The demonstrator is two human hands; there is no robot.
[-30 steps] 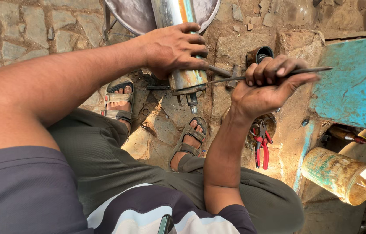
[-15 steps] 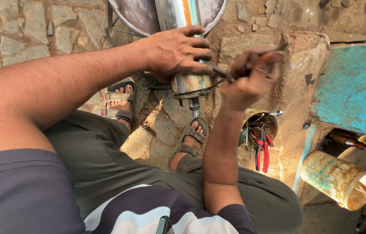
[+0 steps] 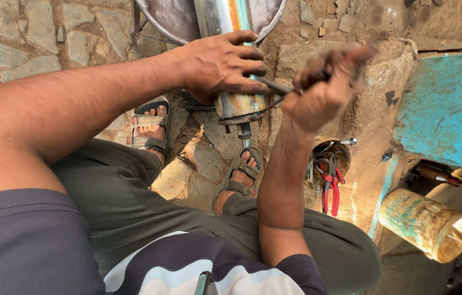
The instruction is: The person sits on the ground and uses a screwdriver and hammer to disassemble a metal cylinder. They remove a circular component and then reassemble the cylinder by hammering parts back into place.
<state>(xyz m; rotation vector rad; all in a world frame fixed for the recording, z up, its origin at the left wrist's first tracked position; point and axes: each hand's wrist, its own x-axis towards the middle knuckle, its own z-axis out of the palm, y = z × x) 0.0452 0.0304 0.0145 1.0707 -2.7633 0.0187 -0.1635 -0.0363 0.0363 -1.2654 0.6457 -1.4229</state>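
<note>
The left hand (image 3: 221, 65) grips the metal cylinder (image 3: 231, 60), while the blurred right hand (image 3: 324, 87) closes around a thin metal rod (image 3: 275, 86) just right of it.

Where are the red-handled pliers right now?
In the head view, the red-handled pliers stand handles-down in a small tool-filled hole in the ground, lower right of centre, just right of the right forearm and left of the rusty can.
</note>
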